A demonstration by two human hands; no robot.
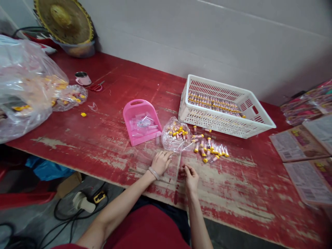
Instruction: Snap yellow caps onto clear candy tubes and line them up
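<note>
My left hand (161,162) is over the worn red table, fingers apart and palm down, just below a clear plastic bag (176,135) of small yellow-capped pieces. My right hand (191,174) is to the right of it, its thumb and fingers pinched together; what they hold, if anything, is too small to tell. Several clear tubes with yellow caps (209,148) lie loose to the right of the bag. A pink dustpan-shaped tray (127,121) with clear empty tubes stands left of the bag. Behind the loose tubes, a white basket (228,124) holds rows of filled tubes.
Large plastic bags (33,90) fill the table's left end. Near them are a pink cup (83,79), red scissors (95,87) and a yellow cap (83,114). Printed boxes (298,143) stand at the right. The table's front edge (103,180) runs close to my body.
</note>
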